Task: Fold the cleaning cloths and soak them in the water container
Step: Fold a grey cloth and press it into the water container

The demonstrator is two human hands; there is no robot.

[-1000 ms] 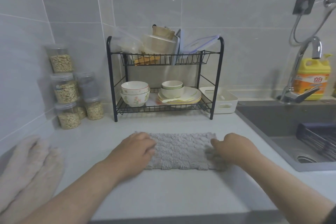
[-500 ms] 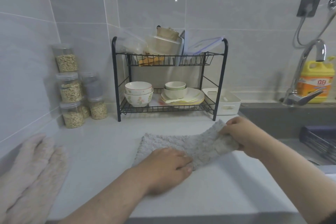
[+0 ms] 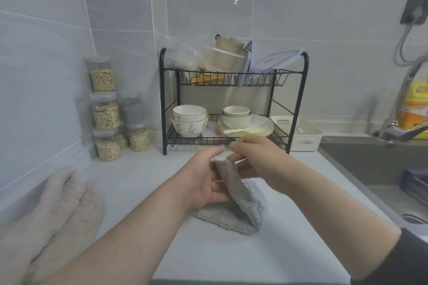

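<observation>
Back against the tiled wall stands the black dish rack (image 3: 163, 104), bowls (image 3: 190, 120) and plates (image 3: 259, 122) on its lower tier, lidded boxes piled up top. Stacked jars of grain (image 3: 106, 109) sit in the left corner, and a white tub (image 3: 310, 133) is tucked just beside the rack's right leg. Off to the right is the sink (image 3: 361, 162), with the tap (image 3: 401, 133) and a yellow bottle (image 3: 415, 104) behind it. Beige cloths (image 3: 60, 210) lie in a heap at the near left of the countertop (image 3: 143, 180), well apart from the action. Centre stage is the grey cloth (image 3: 238, 194): its lower part rests on the counter, doubled over at the near right, and its upper end is raised in front of the rack. The left hand (image 3: 203, 178) has it from the left, thumb up at the top edge, fingers curled in against the fabric. The right hand (image 3: 257, 159) comes over from the right, fingertips pinching that same top edge. Both forearms reach in from the near edge and converge at the cloth, a dark sleeve (image 3: 407, 259) on the right arm.
</observation>
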